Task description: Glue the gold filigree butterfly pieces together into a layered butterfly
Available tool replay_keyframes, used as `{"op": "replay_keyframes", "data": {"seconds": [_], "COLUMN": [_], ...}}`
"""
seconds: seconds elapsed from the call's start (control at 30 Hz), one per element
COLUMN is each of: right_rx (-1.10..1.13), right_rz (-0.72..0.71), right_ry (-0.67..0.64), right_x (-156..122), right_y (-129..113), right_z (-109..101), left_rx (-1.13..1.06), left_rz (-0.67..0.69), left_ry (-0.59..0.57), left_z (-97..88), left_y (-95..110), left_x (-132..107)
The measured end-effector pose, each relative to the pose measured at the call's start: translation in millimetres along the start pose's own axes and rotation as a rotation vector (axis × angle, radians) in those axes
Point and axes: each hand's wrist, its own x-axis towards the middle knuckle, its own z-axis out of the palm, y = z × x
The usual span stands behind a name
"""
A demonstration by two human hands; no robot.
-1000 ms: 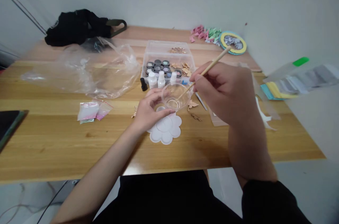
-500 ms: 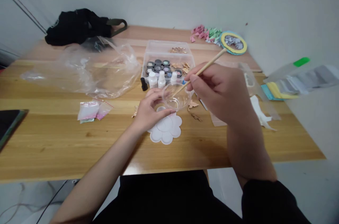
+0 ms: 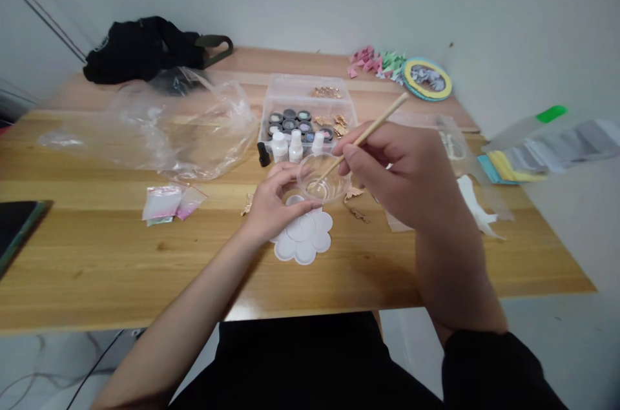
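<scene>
My left hand grips a small clear plastic cup by its rim, tilted above a white flower-shaped palette. My right hand pinches a thin wooden stick, whose lower tip is down inside the cup. Just behind the cup stand three small white dropper bottles in front of a clear plastic box of small round pots and gold paper pieces.
A crumpled clear plastic bag lies left of the box, small zip bags nearer me. A black bag sits at the back left, folded paper pieces and a round disc at the back right. A dark tablet is at the left edge.
My right hand has shifted slightly left, swinging the stick's upper end lower and its tip round inside the cup. The left hand and cup stay in place.
</scene>
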Motion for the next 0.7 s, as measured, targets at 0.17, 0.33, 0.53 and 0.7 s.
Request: {"op": "replay_keyframes", "data": {"seconds": [0.17,0.33,0.53,0.7], "right_rx": [-0.034,-0.110,-0.124,-0.031], "right_rz": [-0.012,-0.028,-0.011,-0.016], "right_ry": [0.045,0.098,0.077,-0.049], "right_x": [0,-1,-3,-4], "right_y": [2,0,-4,-5], "right_z": [-2,-6,-12,-12], "left_rx": [0.006,0.015,0.036,0.002], "left_rz": [-0.013,-0.010,-0.023,-0.024], "left_ry": [-0.013,-0.021,-0.048,-0.053], "left_z": [0.6,2.1,3.5,3.4], "left_y": [0,2,6,4], "left_x": [-1,-2,-2,-3]}}
